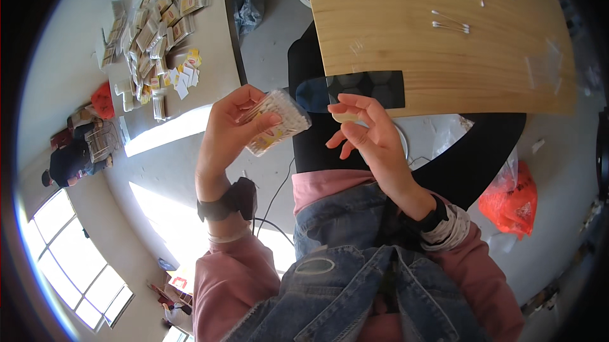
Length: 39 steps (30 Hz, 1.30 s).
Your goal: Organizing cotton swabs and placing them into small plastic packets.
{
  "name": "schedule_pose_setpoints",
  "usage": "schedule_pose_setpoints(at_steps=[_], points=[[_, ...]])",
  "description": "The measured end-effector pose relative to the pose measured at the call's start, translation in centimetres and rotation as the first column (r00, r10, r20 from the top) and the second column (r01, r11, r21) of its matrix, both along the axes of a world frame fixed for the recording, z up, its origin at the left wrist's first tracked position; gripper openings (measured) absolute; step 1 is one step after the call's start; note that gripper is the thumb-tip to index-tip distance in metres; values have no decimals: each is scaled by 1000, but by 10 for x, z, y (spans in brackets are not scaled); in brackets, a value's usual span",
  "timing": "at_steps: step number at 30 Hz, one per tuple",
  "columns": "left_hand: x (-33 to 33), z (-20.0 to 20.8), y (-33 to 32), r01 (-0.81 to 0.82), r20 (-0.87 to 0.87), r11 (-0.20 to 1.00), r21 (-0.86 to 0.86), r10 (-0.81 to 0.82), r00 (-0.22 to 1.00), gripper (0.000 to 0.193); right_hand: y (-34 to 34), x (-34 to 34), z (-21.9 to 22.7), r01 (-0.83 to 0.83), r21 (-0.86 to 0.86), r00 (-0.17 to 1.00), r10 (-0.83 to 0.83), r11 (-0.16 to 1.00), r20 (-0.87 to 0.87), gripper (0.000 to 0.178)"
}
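Plastic swab pkt [284,119] in L hand [229,128], R hand [379,142] nearby.

glare whitens the window [81,258] and patches of floor [150,206]; dark edges bend strongly.

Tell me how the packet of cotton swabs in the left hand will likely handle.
The packet of cotton swabs is probably light for its size, as the left hand holds it up from one side. It may slip, since its clear wrap looks glossy. Its flat, blocky shape suggests it would slide rather than roll.
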<state>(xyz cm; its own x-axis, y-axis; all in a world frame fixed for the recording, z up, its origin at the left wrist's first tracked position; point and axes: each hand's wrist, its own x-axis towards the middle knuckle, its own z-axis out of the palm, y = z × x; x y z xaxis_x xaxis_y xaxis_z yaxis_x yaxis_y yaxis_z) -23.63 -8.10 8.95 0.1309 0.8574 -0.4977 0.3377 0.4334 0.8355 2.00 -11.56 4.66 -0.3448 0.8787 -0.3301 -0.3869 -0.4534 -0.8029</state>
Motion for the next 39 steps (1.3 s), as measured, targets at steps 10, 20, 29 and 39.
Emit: schedule_pose_setpoints(at_steps=[10,20,29,39], points=[[160,-34,32,-122,284,863,490,-26,959,29,43,86,28,58,168,997,-66,984,45,35],[196,-60,51,-26,143,836,548,-64,988,20,61,134,2,-14,77,995,6,997,101,38],[198,-47,47,-87,292,909,407,-39,956,19,70,135,-7,-47,69,999,48,997,-21,41],[198,-41,40,-149,403,959,239,42,914,23,73,134,-6,-66,84,997,69,994,-36,44]])
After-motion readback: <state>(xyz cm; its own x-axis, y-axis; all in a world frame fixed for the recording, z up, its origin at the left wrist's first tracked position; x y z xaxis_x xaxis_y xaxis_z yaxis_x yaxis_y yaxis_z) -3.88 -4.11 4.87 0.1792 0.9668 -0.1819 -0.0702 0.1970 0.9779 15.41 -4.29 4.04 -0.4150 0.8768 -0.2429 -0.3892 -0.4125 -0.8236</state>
